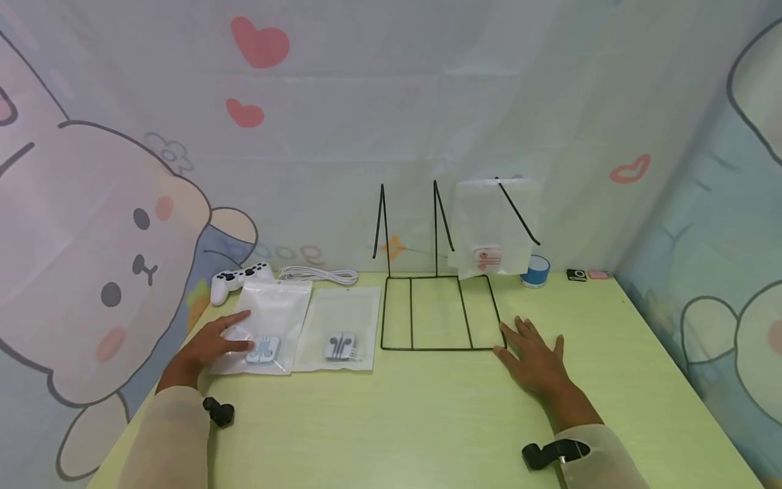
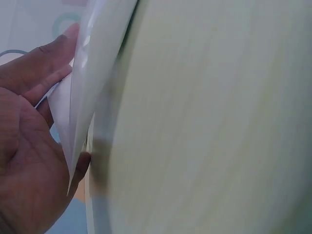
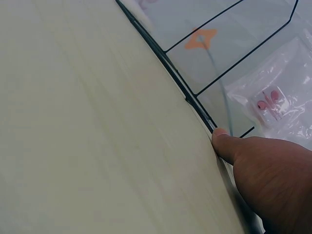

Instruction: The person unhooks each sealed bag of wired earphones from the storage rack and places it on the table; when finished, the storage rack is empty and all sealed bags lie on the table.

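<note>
My left hand (image 1: 210,348) is at the left edge of a clear zip pouch (image 1: 275,305) holding blue-and-white earphones (image 1: 264,349). Thumb and index finger lie over it, while another fingertip (image 2: 84,165) shows under its raised edge in the left wrist view. To the right lies a second pouch (image 1: 342,309) with white earphones (image 1: 340,346). My right hand (image 1: 537,356), fingers spread, touches the front right corner of a black wire display rack (image 1: 440,350) with its thumb. A third pouch (image 1: 470,224), with pink earphones (image 3: 271,106), hangs on the rack's right hook.
A white game controller (image 1: 243,277) and a coiled white cable (image 1: 318,274) lie behind the pouches. Right of the rack stand a blue-and-white tin (image 1: 535,272), a small black item (image 1: 576,275) and a pink one (image 1: 597,275). A printed cloth hangs behind the table (image 1: 379,428).
</note>
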`<act>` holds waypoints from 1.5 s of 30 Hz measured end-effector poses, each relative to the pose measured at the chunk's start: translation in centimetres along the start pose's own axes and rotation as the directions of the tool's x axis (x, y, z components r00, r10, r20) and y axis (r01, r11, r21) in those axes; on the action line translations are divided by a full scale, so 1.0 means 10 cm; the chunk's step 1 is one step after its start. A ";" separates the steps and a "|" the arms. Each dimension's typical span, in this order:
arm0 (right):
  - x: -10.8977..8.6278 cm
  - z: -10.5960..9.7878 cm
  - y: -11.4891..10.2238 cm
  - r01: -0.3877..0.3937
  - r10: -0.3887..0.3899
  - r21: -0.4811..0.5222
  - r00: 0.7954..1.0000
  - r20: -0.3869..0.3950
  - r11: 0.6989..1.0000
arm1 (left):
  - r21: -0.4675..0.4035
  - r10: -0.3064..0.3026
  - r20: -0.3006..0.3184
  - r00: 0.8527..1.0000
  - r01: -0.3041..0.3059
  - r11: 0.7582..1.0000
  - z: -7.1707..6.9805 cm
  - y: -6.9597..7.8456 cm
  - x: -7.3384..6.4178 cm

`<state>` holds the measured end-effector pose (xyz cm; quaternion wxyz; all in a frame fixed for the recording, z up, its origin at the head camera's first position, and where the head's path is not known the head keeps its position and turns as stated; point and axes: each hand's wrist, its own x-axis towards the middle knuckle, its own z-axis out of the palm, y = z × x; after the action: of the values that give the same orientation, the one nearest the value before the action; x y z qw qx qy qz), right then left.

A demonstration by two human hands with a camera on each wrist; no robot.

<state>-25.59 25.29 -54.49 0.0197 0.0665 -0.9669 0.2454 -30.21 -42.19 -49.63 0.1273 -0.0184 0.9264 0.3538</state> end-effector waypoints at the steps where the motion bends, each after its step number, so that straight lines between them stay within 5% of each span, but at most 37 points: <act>1: 0.00 0.00 0.00 0.001 -0.001 0.001 1.000 0.000 1.000 | 0.008 0.003 0.001 1.000 -0.003 1.000 0.00 0.00 0.00; 7: 0.01 0.01 0.01 0.004 -0.004 -0.004 1.000 -0.004 1.000 | 0.025 0.040 -0.012 0.999 -0.040 0.999 0.01 -0.02 -0.02; 11: 0.00 0.00 0.00 0.004 -0.004 -0.004 1.000 0.000 1.000 | 0.050 0.123 -0.038 0.992 -0.121 0.991 0.04 0.04 -0.04; 19: -0.02 -0.01 -0.02 0.001 -0.001 -0.007 1.000 -0.002 1.000 | 0.118 0.305 -0.077 0.949 -0.295 0.948 0.18 0.49 -0.02; 26: -0.02 0.01 -0.01 0.001 -0.001 -0.008 1.000 0.003 1.000 | 0.141 0.355 -0.060 0.933 -0.345 0.928 0.41 0.81 -0.02; 36: -0.02 0.02 -0.04 0.005 -0.005 -0.006 1.000 -0.007 1.000 | 0.202 0.461 -0.012 0.887 -0.450 0.870 0.82 1.24 0.01; 45: 0.00 -0.01 -0.02 -0.004 0.004 -0.015 1.000 0.012 1.000 | 0.335 0.453 0.008 0.891 -0.430 0.839 1.17 1.64 -0.01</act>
<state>-25.54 25.17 -54.32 0.0137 0.0661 -0.9689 0.2380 -29.54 -22.17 -47.34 0.0104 0.2043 0.9553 0.2136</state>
